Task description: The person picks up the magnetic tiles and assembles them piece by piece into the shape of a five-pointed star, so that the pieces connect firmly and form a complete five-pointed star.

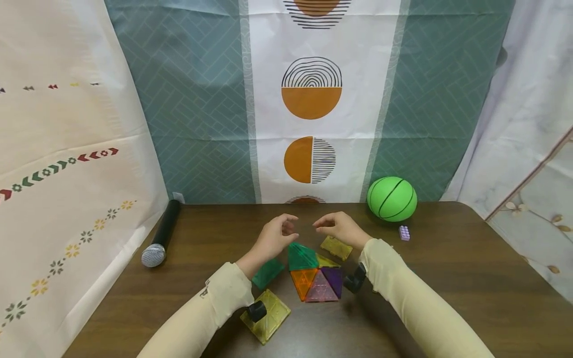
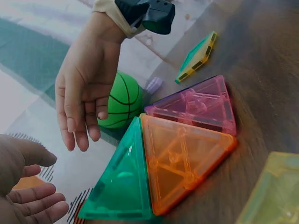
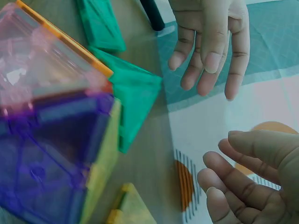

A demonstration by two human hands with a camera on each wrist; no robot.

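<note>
My left hand [image 1: 273, 238] and right hand [image 1: 342, 228] hover over the table, facing each other with a gap between them. Both have loosely bent fingers with nothing in them. Below them, triangular see-through magnetic tiles stand joined edge to edge, their tips meeting: green [image 1: 301, 257], orange [image 2: 187, 161], pink [image 1: 321, 289], purple [image 3: 42, 158] and yellow [image 1: 326, 262]. Beside my left wrist lies a separate green tile [image 1: 267, 273]. Yellow tiles [image 1: 274, 318] lie under my left forearm, partly hidden by the wrist camera. Another yellow piece [image 1: 336, 247] rests below my right hand.
A bright green ball [image 1: 392, 199] sits at the back right, with a small lilac toy brick [image 1: 404, 233] in front of it. On the left lies a black microphone [image 1: 163, 233]. Patterned cloth [image 1: 201, 99] hangs behind the brown table [image 1: 447, 283].
</note>
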